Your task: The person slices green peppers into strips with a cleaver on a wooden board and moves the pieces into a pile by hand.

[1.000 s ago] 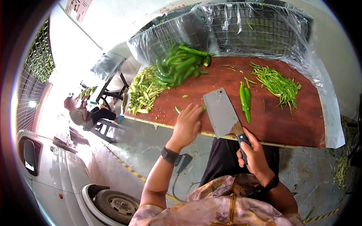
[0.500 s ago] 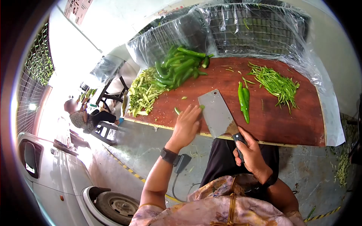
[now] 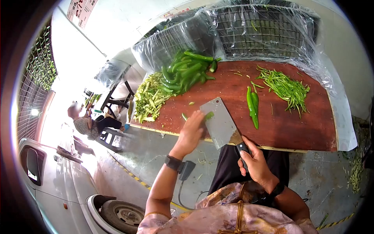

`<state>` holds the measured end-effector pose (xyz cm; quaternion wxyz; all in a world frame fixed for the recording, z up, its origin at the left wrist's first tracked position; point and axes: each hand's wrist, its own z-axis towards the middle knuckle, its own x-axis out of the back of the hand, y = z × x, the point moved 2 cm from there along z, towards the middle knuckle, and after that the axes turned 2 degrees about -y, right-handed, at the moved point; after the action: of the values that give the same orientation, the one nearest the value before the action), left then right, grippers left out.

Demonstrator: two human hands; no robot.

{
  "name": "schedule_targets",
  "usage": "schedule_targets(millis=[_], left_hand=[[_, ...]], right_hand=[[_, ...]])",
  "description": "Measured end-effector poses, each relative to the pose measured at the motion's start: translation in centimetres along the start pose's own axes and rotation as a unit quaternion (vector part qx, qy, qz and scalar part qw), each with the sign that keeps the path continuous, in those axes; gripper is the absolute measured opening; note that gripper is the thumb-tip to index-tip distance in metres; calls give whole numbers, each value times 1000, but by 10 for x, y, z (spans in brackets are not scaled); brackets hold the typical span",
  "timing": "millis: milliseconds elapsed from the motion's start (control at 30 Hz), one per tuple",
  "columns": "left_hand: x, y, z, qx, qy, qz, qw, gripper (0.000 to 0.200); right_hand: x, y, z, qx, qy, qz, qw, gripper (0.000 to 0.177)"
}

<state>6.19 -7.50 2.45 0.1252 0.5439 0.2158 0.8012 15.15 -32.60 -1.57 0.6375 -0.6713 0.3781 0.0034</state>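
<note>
- Green pepper (image 3: 209, 116) shows on both sides of the left hand's fingers, near the tabletop's front edge; the middle is covered, so I cannot tell whether it is one piece. Its long axis seems to run sideways, and its right end shows against the cleaver's blade.
- Left hand (image 3: 191, 134) is the nearer one, fingers bent down over the pepper just left of the cleaver; how firmly they press or pinch, I cannot tell.
- Right hand (image 3: 255, 160) is wrapped around the handle of the cleaver (image 3: 221, 124), whose blade slants away and leftward, broad face up.
- Two whole peppers (image 3: 253, 107) lie side by side, right of the cleaver, pointing roughly away from the person.
- Shredded green pepper (image 3: 288, 87) is heaped farther right of the cleaver and beyond it.
- Pile of whole peppers (image 3: 187, 74) sits beyond the cleaver, to its left, touching pale green scraps (image 3: 150, 99).
</note>
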Motion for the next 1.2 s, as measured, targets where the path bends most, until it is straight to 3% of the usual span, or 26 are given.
schedule_targets(millis=[200,633,733,833,1200], left_hand=[[1,-23,-18,-15,5,166,986,56],[-1,-14,-12,0,22,155,988,56],[13,-19,-11,48,-17,117,992,55],[19,-43,-18,26,17,201,979,51],[-9,-24,-33,23,111,167,979,44]], right_hand=[[4,5,-3,8,0,-2,1000,58],[-22,1,9,8,-7,-41,999,57],[-20,4,9,-10,11,-30,999,57],[-8,8,2,2,13,-24,1000,58],[-10,4,-4,-6,23,-68,997,58]])
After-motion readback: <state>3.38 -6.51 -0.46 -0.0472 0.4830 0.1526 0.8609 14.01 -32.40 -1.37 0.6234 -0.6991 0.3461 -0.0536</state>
